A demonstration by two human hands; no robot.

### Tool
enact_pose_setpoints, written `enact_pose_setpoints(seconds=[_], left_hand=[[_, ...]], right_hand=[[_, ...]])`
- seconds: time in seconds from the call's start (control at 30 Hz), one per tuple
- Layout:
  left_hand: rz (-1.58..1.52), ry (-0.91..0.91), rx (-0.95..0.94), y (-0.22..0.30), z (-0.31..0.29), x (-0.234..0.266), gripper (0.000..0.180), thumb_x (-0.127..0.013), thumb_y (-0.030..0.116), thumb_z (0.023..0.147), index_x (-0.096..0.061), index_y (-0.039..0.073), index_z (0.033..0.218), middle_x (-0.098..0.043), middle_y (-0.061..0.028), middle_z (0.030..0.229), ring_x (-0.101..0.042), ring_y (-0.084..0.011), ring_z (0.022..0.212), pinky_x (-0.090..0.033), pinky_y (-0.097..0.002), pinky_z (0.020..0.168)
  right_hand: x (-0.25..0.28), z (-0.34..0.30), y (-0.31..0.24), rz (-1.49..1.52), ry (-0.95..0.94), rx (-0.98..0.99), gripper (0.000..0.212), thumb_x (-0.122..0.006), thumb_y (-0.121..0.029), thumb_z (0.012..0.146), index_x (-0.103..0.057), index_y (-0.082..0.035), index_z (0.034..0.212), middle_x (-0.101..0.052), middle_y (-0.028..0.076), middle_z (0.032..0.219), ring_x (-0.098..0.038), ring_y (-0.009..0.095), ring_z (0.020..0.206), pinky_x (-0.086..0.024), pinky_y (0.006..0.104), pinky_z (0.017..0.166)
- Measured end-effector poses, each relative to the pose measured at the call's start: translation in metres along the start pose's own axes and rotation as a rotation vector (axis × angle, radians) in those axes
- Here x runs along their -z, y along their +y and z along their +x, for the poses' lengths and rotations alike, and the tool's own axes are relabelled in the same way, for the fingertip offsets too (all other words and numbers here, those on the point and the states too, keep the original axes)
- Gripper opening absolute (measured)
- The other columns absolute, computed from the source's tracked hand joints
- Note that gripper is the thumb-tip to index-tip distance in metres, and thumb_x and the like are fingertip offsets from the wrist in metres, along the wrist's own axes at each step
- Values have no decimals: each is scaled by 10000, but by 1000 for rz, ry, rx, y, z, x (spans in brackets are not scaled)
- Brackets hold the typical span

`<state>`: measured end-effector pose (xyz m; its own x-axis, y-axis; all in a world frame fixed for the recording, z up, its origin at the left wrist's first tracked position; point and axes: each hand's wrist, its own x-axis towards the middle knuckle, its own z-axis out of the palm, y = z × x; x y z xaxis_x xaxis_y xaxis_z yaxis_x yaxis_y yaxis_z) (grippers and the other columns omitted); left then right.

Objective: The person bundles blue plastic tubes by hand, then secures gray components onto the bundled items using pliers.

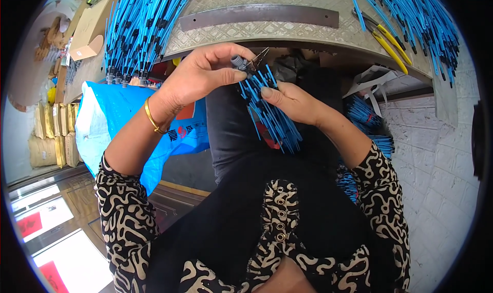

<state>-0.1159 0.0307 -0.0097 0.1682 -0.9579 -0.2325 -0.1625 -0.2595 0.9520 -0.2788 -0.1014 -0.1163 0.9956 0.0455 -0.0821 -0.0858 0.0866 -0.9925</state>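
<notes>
Patterned sleeves lead up to both hands: the left hand [203,74] pinches a grey connector [238,62], while the right hand [290,102] clasps a bundle of blue wires [269,115] just below that pinch. Loose wire ends fanning beside the right grip could slip out if the clasp slackens.

Both hands raised close together, left hand [203,77] pinching, right hand [290,100] curled.

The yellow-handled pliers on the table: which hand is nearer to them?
Right. The right hand holds blue wires below and left of the yellow-handled pliers; the left hand is farther left.
</notes>
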Motion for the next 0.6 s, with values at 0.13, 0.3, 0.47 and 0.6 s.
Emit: enact_pose_setpoints(seconds=[0.13, 0.3, 0.47, 0.6], left_hand=[[-30, 30, -39, -10, 2, -1, 282, -597, 10, 818, -569, 24, 1098, -591, 27, 876, -483, -1, 712, -378, -143, 609], [-18, -9, 73, 4, -2, 0, 280, -598, 2, 814, -568, 22, 1092, -594, 10, 948, -514, -29, 812, -415, -175, 728], [-16, 31, 109, 3, -6, -3, 256, -598, -3, 814, -571, 15, 1068, -598, -6, 973, -531, -65, 865, -430, -211, 798], [-29, 147, -12, -10, -6, -13, 222, -597, 0, 817, -576, 18, 1038, -596, -10, 967, -528, -74, 872, -429, -217, 807]], right_hand=[[-6, -3, -3, 77, -9, 2, 520, -402, -515, 908, -561, -30, 1009, -576, 47, 851, -530, 114, 789, -439, 257, 728], [-3, -3, 2, 109, -30, -76, 484, -423, -462, 918, -519, -13, 1074, -579, 36, 937, -551, 109, 843, -457, 273, 777], [1, 0, 0, 209, -108, -173, 456, -431, -435, 924, -508, -13, 1078, -583, 48, 925, -556, 114, 844, -459, 280, 778], [-19, -2, 1, 48, 90, -70, 423, -432, -410, 929, -502, -10, 1050, -588, 75, 880, -569, 147, 805, -458, 303, 734]])
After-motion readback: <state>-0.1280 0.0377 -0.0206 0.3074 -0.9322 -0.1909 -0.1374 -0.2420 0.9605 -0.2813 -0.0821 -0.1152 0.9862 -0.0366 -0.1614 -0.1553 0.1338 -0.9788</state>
